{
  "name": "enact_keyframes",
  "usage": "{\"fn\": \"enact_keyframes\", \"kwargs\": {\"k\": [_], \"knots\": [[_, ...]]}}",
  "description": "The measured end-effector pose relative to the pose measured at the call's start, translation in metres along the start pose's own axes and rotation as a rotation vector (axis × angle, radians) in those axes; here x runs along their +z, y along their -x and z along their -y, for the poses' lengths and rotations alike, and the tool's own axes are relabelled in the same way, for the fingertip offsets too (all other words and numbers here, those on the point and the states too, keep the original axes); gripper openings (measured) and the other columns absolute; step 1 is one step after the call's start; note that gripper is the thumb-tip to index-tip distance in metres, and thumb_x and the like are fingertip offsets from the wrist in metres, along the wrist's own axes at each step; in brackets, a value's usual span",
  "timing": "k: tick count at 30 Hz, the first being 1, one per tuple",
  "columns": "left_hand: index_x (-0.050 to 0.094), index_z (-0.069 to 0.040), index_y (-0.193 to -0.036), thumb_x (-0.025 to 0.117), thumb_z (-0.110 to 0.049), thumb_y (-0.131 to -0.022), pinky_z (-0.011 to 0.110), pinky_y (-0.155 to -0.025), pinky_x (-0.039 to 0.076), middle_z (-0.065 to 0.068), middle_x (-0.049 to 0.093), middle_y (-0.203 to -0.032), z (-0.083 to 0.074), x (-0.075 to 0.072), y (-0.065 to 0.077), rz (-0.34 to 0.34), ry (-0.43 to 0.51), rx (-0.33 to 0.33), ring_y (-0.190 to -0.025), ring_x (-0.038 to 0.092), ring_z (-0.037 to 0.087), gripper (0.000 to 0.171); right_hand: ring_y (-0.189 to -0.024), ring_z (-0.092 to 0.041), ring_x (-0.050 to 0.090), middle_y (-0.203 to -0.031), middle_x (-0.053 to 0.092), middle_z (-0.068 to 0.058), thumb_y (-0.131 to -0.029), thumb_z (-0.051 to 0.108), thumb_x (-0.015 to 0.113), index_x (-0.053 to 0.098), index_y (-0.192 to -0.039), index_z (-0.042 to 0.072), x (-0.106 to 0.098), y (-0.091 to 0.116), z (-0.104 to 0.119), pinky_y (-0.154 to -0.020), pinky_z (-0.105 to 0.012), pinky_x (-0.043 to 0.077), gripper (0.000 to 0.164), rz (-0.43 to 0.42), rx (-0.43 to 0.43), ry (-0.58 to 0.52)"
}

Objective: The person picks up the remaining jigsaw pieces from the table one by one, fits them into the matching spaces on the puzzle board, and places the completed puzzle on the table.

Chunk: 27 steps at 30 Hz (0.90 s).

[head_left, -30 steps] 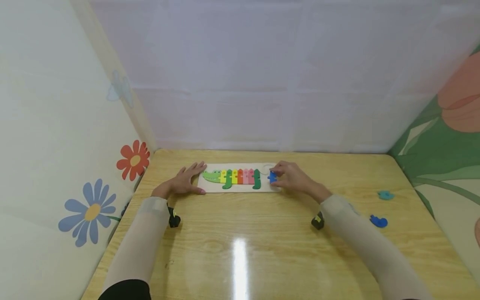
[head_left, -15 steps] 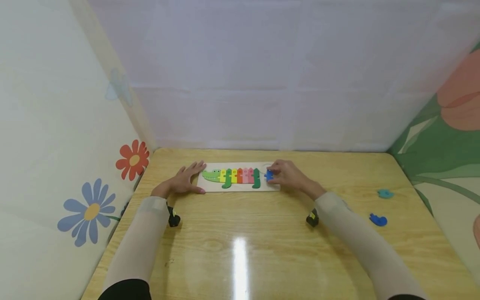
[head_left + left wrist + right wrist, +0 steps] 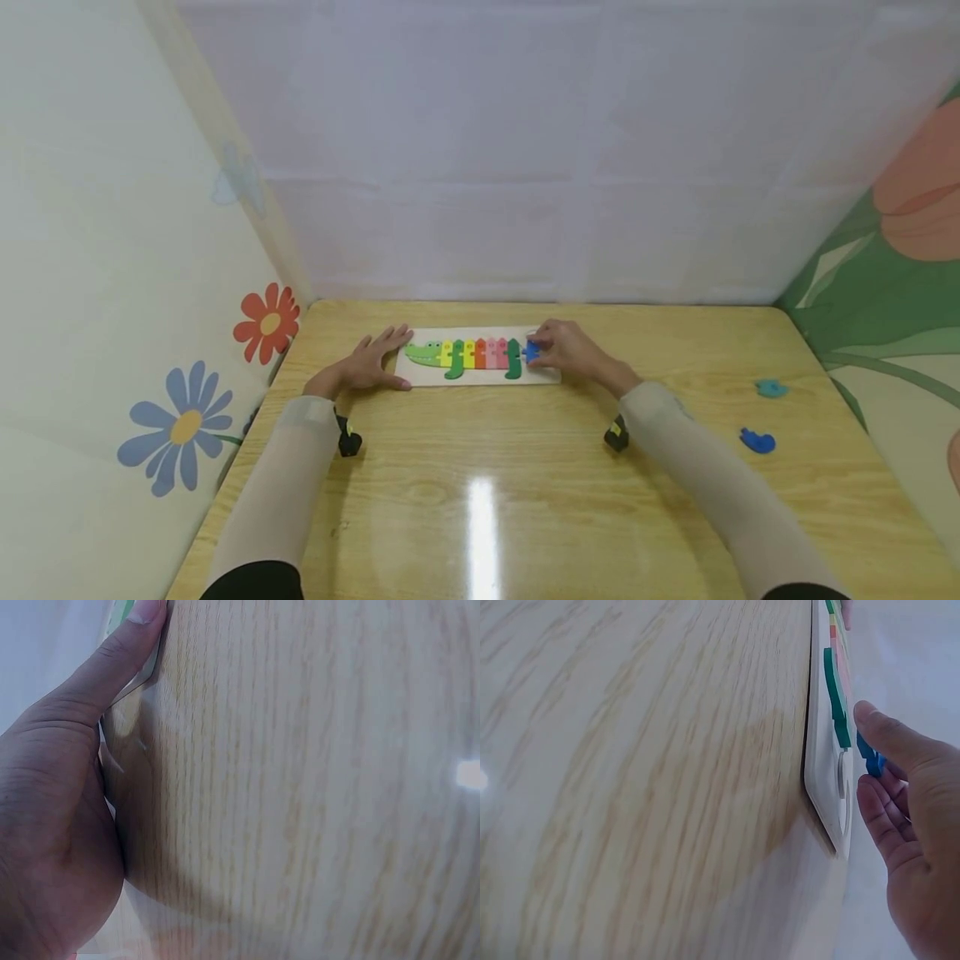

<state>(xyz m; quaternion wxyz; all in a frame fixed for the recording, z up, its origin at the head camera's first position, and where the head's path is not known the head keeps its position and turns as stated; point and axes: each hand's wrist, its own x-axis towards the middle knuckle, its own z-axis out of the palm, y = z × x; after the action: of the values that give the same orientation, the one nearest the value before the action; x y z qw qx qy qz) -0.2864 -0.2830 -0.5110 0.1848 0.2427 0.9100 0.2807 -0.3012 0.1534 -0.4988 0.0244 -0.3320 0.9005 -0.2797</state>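
Note:
A white puzzle board (image 3: 540,378) lies near the table's back edge, bearing a crocodile of coloured pieces: a light green head (image 3: 423,354), then yellow, green, orange and pink segments and a dark green leg piece (image 3: 513,360). My left hand (image 3: 367,362) has its fingers spread around the board's left end, thumb at the front corner. With thumb and fingers, my right hand (image 3: 573,348) pinches a blue puzzle piece (image 3: 532,351) just right of that leg piece. The right wrist view shows the blue piece (image 3: 870,755) above the board's recess, which is partly hidden in the head view.
At the right of the wooden table (image 3: 420,500) lie a teal puzzle piece (image 3: 771,388) and a curved blue puzzle piece (image 3: 757,441). A pale wall (image 3: 480,208) rises behind the table, with flower-patterned panels at both sides.
My right hand has moved slightly left with the blue puzzle piece, bringing it closer to the dark green leg piece. The left hand stays at the board's left end.

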Motion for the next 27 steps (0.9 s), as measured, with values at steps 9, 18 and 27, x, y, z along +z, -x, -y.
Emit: {"fn": "enact_keyframes", "kwargs": {"k": [9,18,27], "knots": [[0.012,-0.008,-0.171,0.079,-0.062,-0.087,0.066,-0.126,-0.013,0.016,-0.001,-0.178,0.0034,0.0028,-0.0011,0.004,-0.016,-0.013,-0.163,-0.009,0.042,0.12,-0.095,-0.021,0.065,-0.11,0.072,-0.013,-0.083,0.02,0.092,0.071,-0.131,-0.003,0.0054,-0.0023,-0.0002,-0.085,-0.033,0.058,0.057,0.027,0.038,-0.041],[0.013,-0.009,-0.171,0.082,-0.047,-0.091,0.066,-0.126,-0.011,0.016,0.0,-0.178,-0.0006,0.0001,-0.0024,0.01,-0.031,-0.046,-0.163,-0.008,0.042,0.113,-0.094,-0.02,0.066,-0.111,0.073,-0.014,-0.082,0.019,0.093,0.072,-0.129,-0.004,0.0082,-0.0058,0.0,-0.084,-0.033,0.059,0.056,0.024,0.016,-0.031],[0.012,-0.01,-0.171,0.082,-0.048,-0.091,0.065,-0.126,-0.011,0.014,0.0,-0.179,0.0015,0.0002,-0.0043,0.011,-0.033,-0.05,-0.163,-0.008,0.041,0.113,-0.098,-0.02,0.065,-0.116,0.073,-0.013,-0.086,0.021,0.09,0.071,-0.131,-0.001,0.0092,-0.0087,0.0004,-0.088,-0.034,0.058,0.054,0.054,0.055,-0.033]]}}
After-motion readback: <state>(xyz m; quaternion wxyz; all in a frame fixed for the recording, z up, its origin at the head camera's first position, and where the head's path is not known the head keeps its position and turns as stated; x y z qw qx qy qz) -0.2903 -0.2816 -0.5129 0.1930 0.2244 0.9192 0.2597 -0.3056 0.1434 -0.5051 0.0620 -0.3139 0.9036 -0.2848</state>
